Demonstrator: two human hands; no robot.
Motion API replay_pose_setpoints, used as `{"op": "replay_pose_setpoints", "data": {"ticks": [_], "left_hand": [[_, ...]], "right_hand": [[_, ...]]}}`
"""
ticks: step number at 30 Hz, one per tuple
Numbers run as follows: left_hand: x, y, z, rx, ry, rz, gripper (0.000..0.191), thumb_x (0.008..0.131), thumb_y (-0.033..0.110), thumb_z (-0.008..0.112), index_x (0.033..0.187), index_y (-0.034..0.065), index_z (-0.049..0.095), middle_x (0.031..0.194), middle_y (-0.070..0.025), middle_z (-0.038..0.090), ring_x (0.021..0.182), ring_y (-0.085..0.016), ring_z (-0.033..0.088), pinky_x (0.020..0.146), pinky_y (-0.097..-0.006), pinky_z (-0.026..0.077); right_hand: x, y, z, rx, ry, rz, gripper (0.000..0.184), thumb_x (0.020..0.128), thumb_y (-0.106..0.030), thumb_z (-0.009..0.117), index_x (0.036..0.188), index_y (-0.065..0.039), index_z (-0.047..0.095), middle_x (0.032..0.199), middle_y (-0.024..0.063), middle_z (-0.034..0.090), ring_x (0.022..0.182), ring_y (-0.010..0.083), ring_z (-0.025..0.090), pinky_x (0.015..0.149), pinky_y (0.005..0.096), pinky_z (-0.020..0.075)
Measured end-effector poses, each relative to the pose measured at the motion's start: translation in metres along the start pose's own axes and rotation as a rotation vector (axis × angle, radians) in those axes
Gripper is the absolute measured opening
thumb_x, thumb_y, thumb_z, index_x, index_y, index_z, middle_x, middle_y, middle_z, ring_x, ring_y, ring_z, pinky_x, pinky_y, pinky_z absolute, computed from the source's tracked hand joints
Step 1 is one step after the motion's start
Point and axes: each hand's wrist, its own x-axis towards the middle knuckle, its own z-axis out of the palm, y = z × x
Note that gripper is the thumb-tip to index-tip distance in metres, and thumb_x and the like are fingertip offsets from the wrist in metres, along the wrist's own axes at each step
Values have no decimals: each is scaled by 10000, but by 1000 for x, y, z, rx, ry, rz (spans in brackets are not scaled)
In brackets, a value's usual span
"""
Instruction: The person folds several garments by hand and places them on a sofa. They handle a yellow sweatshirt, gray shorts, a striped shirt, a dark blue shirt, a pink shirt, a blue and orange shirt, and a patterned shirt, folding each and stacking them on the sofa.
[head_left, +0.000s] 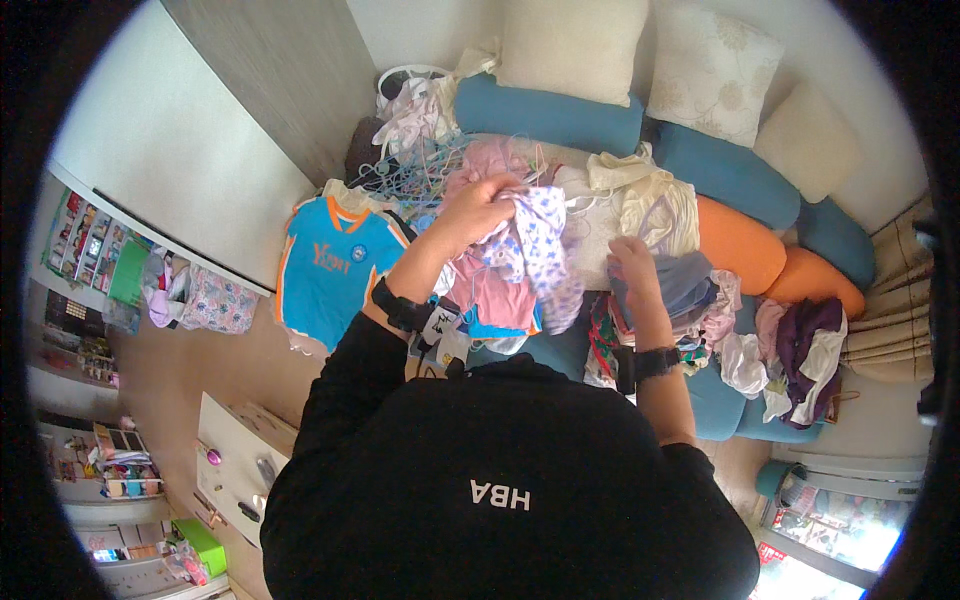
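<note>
My left hand (491, 206) is closed on a white garment with a blue and purple print (541, 225), which hangs down, its lower end blurred. Below it lies a pink garment (499, 292) over a blue and orange one. My right hand (634, 262) holds nothing that I can see, beside a pile of folded dark grey clothes (675, 281). Just beyond that pile lies a cream garment (660, 210). A blue sports jersey (337, 251) with orange trim is spread at the left. Behind my left hand is a heap of blue hangers (412, 176).
A blue sofa (716, 401) carries more clothes, with a dark purple garment (799, 337) at its right end. Cream cushions (574, 45) and orange bolsters (742, 244) line the back. A low white table (225, 457) with small items stands at the lower left.
</note>
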Motion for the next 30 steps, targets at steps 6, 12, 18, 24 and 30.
{"op": "replay_pose_setpoints", "data": {"ticks": [6,12,18,24,30], "left_hand": [[10,22,17,361,-252,332,288,750,169,604,994,24,557,857,-101,634,794,-216,607,712,-327,463],[-14,4,-15,201,-384,67,401,818,306,620,1064,-1,545,906,-106,613,868,-187,578,780,-298,449],[-24,-21,7,202,-519,-33,450,836,297,606,1144,-24,535,1021,-92,616,909,-175,563,816,-297,435],[-23,-46,12,554,38,-49,485,692,183,631,1117,-26,529,1015,-249,588,957,-380,569,792,-394,456],[-13,-55,31,318,138,-236,431,732,187,638,1080,-36,518,900,-199,586,825,-323,567,692,-382,451]], "right_hand": [[-31,-49,58,-465,-439,-764,507,819,-199,645,1242,-1,447,1108,134,572,1047,215,530,898,315,411],[-37,-50,72,-396,-401,-560,243,872,-187,582,1046,-19,599,902,102,628,829,170,578,738,300,458],[-43,-57,66,-605,-418,-896,189,858,-183,572,923,-8,598,891,172,616,819,334,593,707,355,465],[-21,-57,42,-548,-95,-565,233,861,-221,556,927,-3,608,775,191,623,712,310,606,641,349,464],[17,-12,35,-622,104,-543,282,874,-255,511,960,3,587,851,179,625,753,287,604,667,363,463]]}}
